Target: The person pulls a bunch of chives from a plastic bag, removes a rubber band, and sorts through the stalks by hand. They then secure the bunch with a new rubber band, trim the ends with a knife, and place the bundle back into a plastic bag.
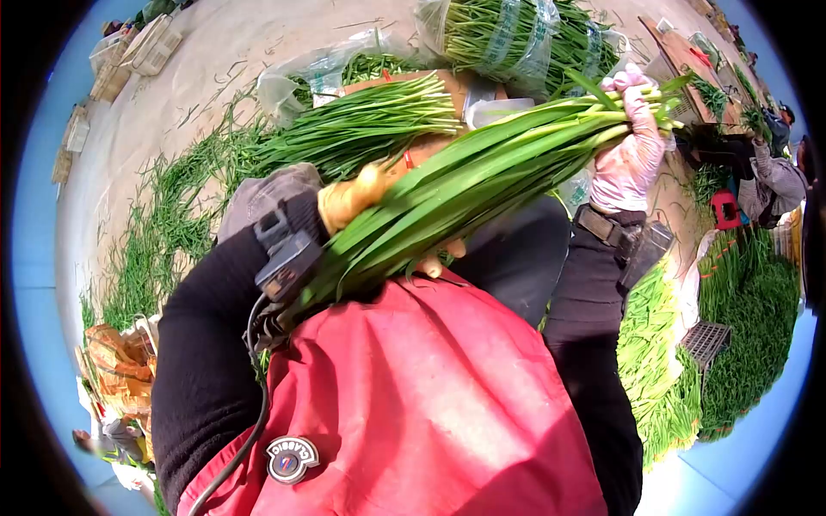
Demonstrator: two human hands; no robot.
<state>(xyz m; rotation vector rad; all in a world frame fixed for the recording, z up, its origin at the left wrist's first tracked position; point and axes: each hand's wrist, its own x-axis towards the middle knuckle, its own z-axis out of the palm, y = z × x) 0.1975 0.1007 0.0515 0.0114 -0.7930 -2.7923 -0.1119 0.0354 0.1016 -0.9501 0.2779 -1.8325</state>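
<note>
A long bunch of green leafy stalks [482,176] lies diagonally across my front, pale stem ends at the upper right. My right hand [632,155], in a thin pinkish glove, is wrapped round the pale stems near that end. My left hand [353,199], in a yellow-orange glove and slightly blurred, holds the leafy part from beneath; fingertips show below the bunch, while the leaves hide the palm. Just beyond, a pile of trimmed green stalks [370,125] rests on a brown board [443,142], with a white object [497,112] beside it.
A large plastic-wrapped bundle [508,39] stands at the top. Loose leaves [155,232] litter the floor at left, near crates [151,47]. More stalks [654,370] and a dark crate [705,342] are at right. A seated person [770,185] is at far right.
</note>
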